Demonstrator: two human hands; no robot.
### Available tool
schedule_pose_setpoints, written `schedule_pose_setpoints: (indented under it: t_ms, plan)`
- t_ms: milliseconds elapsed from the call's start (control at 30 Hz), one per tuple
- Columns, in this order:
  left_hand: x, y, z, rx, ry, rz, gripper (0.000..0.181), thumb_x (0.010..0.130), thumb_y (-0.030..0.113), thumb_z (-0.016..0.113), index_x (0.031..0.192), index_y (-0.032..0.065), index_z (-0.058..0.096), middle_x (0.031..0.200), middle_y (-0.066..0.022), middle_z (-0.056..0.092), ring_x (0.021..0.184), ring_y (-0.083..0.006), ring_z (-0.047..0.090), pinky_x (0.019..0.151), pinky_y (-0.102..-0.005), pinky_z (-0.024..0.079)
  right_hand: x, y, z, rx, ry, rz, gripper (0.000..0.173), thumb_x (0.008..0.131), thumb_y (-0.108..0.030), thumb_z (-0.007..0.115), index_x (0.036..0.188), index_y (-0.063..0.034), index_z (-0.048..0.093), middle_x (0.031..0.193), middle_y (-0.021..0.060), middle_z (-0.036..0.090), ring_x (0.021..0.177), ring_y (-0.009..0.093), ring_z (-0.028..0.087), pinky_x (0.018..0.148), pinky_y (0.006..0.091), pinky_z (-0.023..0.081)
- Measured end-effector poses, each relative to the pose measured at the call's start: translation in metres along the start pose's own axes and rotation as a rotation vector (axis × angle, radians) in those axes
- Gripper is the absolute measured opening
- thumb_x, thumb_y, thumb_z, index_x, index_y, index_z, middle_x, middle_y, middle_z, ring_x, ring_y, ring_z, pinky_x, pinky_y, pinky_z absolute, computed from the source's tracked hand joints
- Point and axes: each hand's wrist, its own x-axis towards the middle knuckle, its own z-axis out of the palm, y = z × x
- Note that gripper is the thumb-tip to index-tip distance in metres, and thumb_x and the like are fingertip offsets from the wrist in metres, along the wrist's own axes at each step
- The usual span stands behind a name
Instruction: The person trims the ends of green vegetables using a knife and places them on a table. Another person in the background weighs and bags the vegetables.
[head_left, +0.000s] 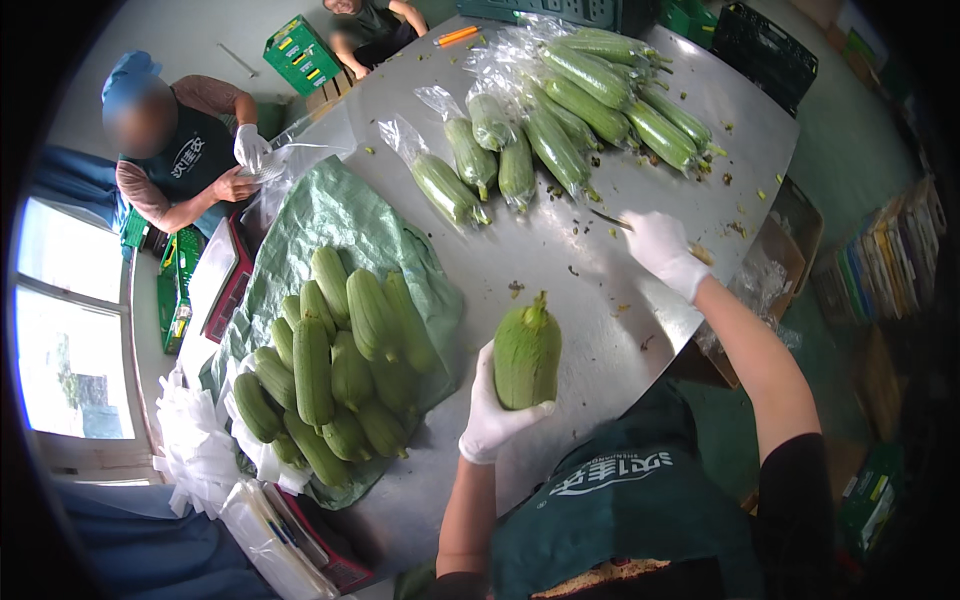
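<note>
My left hand (491, 420), in a white glove, holds a light green zucchini (527, 356) upright with its stem end up. In my gloved right hand (660, 244) is a small knife (613, 220), its blade pointing left over the metal table (600, 450). Unwrapped zucchinis (313, 371) lie heaped on a green woven plastic sheet (337, 202) to the left. Zucchinis in clear plastic bags (589, 112) are piled at the far side, several of them lying nearer in a row. Green and brown trimmings (646, 343) are scattered about the tabletop.
Across the table at the left, a co-worker (187, 150) handles clear plastic bags; another person (375, 30) is farther back. Red-edged scales (229, 292) and white strips (191, 439) are along the left side. An orange pen-like object (456, 35) lies near a dark green crate (547, 11).
</note>
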Motion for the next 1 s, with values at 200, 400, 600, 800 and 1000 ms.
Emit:
schedule_pose_setpoints:
  t_ms: [200, 400, 600, 800, 1000]
  plan:
    - [0.028, -0.001, 0.006, -0.49, 0.213, -0.015, 0.068, 0.076, 0.021, 0.072, 0.133, 0.0032, 0.039, 0.118, -0.0146, 0.054, 0.106, -0.0283, 0.056, 0.096, -0.0455, 0.046, -0.027, -0.006, 0.003, 0.407, 0.218, -0.052, 0.03, 0.086, -0.009, 0.052, 0.113, -0.0107, 0.065, 0.09, 0.0178, 0.066, 0.077, 0.03, 0.064, 0.065, 0.0387, 0.049]
    - [0.074, 0.006, 0.019, -1.456, 0.317, -0.296, 0.053, 0.091, 0.036, 0.059, 0.126, 0.0007, 0.041, 0.119, -0.0177, 0.052, 0.11, -0.0327, 0.052, 0.098, -0.0511, 0.045, -0.087, -0.083, -0.056, 0.493, 0.382, -0.352, 0.062, 0.072, 0.001, 0.059, 0.133, -0.0091, 0.053, 0.068, 0.0061, 0.06, 0.057, 0.021, 0.06, 0.054, 0.0321, 0.048]
    - [0.073, -0.001, 0.045, -1.347, 0.173, -0.258, 0.051, 0.093, 0.039, 0.052, 0.125, 0.0003, 0.043, 0.12, -0.019, 0.051, 0.111, -0.0334, 0.052, 0.099, -0.0479, 0.044, -0.082, -0.102, -0.055, 0.188, 0.578, -0.437, 0.062, 0.068, -0.002, 0.062, 0.13, -0.0067, 0.056, 0.067, 0.0026, 0.06, 0.056, 0.021, 0.058, 0.054, 0.0336, 0.047]
    - [0.071, 0.005, 0.057, -1.384, 0.161, -0.246, 0.055, 0.093, 0.041, 0.051, 0.127, -0.0004, 0.039, 0.123, -0.0209, 0.048, 0.115, -0.0346, 0.049, 0.101, -0.0479, 0.042, -0.073, -0.103, -0.053, 0.104, 0.564, -0.375, 0.061, 0.069, -0.008, 0.063, 0.13, -0.0119, 0.057, 0.065, 0.0016, 0.056, 0.057, 0.02, 0.057, 0.054, 0.0337, 0.046]
    - [0.068, -0.006, 0.054, -1.46, 0.147, -0.239, 0.055, 0.094, 0.042, 0.05, 0.128, 0.0006, 0.039, 0.122, -0.0201, 0.047, 0.114, -0.0339, 0.048, 0.1, -0.048, 0.042, -0.074, -0.103, -0.047, 0.069, 0.633, -0.434, 0.052, 0.073, -0.012, 0.06, 0.124, -0.0068, 0.06, 0.059, -0.0001, 0.049, 0.055, 0.017, 0.056, 0.052, 0.0322, 0.047]
